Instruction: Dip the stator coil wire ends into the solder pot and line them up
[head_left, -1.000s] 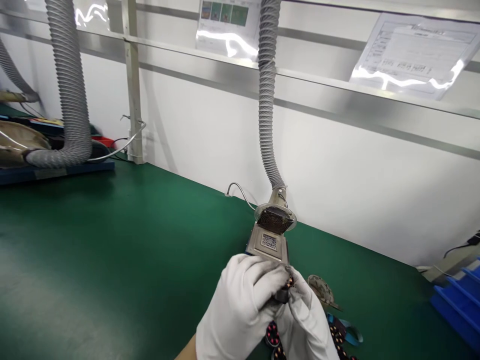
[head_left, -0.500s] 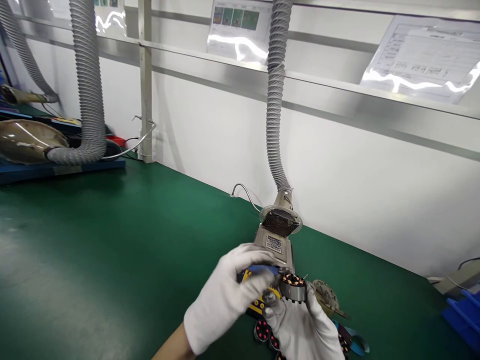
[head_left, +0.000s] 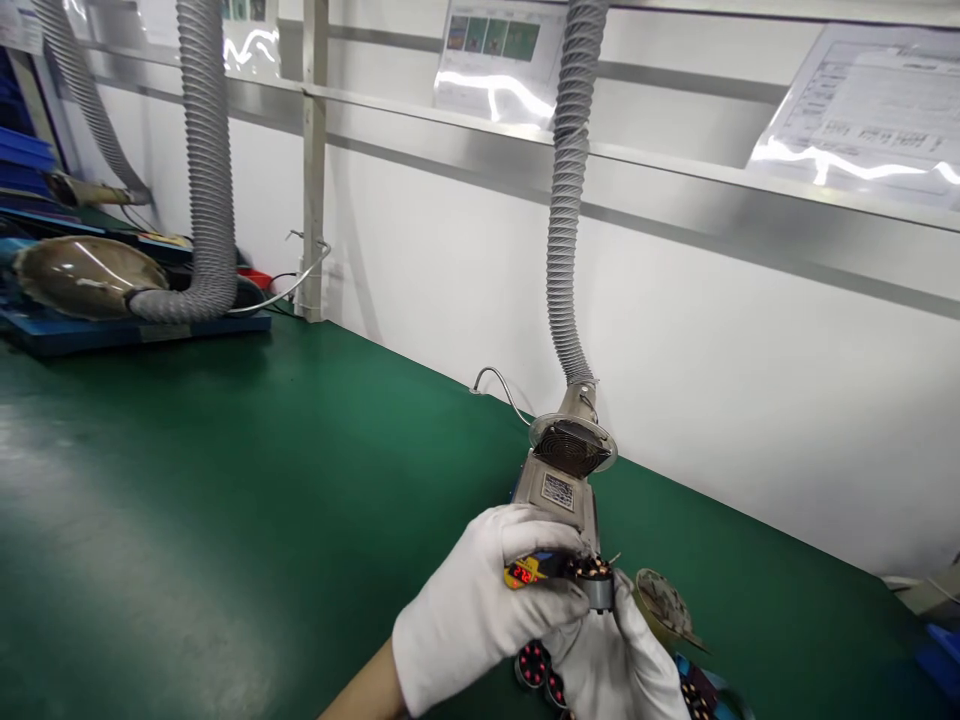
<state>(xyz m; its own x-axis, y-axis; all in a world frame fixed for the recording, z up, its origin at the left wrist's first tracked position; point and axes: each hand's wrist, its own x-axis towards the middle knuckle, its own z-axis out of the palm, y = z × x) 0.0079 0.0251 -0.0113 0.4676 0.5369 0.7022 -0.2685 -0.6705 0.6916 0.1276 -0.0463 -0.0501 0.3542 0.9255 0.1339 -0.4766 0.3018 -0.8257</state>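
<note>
Bench (head_left: 360, 470) spreads below, a metal-topped unit (head_left: 540, 488) toward its far edge. My left hand (head_left: 480, 600) has just closed in, pinching the wound core (head_left: 600, 593) my right hand (head_left: 611, 665) grips nearer me; now both steady it.

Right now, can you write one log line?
left hand: at left of round part | right hand: holding round part | display: lit red

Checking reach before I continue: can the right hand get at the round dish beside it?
Probably yes: the round dish sits beside the right hand with nothing visible between them, though that hand seems busy holding the cylindrical part.
</note>
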